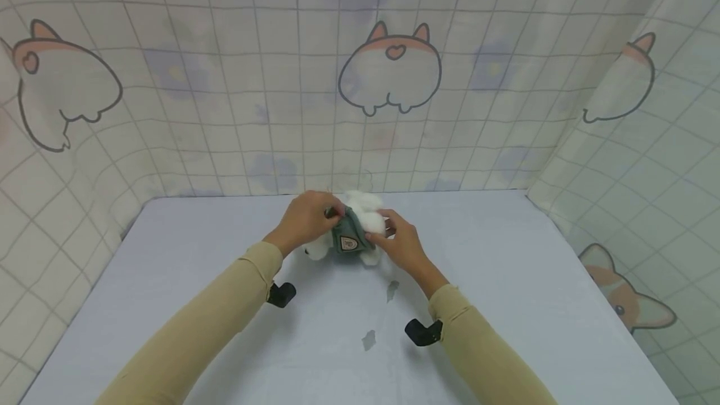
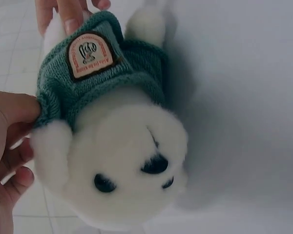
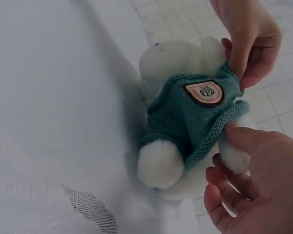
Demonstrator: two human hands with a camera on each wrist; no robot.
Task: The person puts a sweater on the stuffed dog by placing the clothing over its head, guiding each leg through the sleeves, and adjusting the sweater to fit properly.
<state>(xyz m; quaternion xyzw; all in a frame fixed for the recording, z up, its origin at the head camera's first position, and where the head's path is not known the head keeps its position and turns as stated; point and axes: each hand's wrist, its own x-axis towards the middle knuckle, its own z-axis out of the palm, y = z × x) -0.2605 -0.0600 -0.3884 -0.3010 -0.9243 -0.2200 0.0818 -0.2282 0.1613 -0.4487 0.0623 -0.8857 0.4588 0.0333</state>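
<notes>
A white plush bear point(image 2: 122, 161) with black eyes and a black nose lies on its side at the far part of the table. It wears a green knitted sweater point(image 2: 102, 63) with a round-topped pink patch point(image 2: 90, 54). My left hand point(image 1: 311, 220) pinches the sweater's sleeve edge between thumb and fingers, beside the bear's ear. At the lower end, my right hand point(image 3: 263, 180) holds a white limb, the thumb at the sweater's hem and the fingers curled beneath. The bear's head points left in the head view.
The white table point(image 1: 225, 330) ends at a curtain point(image 1: 298, 142) with a grid pattern and cartoon corgis. Two small grey patches point(image 1: 369, 340) show on the tabletop. Dark wrist mounts point(image 1: 281, 295) stick out from both sleeves.
</notes>
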